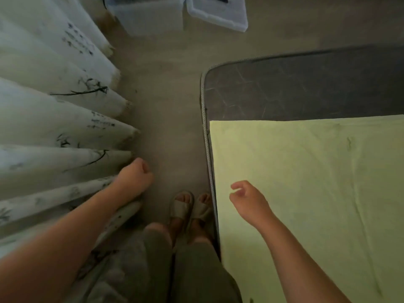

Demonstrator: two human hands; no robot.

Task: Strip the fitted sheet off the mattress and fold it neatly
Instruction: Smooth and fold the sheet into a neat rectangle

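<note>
A pale yellow fitted sheet point(306, 182), smooth and straight-edged, lies flat on a dark quilted mattress point(295, 90) under the empty, loosely curled right grip point(247, 199), while the left grip point(136, 174), an empty fist, hangs beside pleated white curtains point(54, 106).

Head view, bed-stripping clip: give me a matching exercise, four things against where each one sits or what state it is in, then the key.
Things:
1. sheet
2. mattress
3. left hand
4. right hand

States:
A. closed in a fist, beside the curtain
B. dark, bare at its far corner
C. pale yellow, lying flat
D. fingers loosely curled, holding nothing, over the sheet's near edge

Pairs: 1-C, 2-B, 3-A, 4-D
</note>
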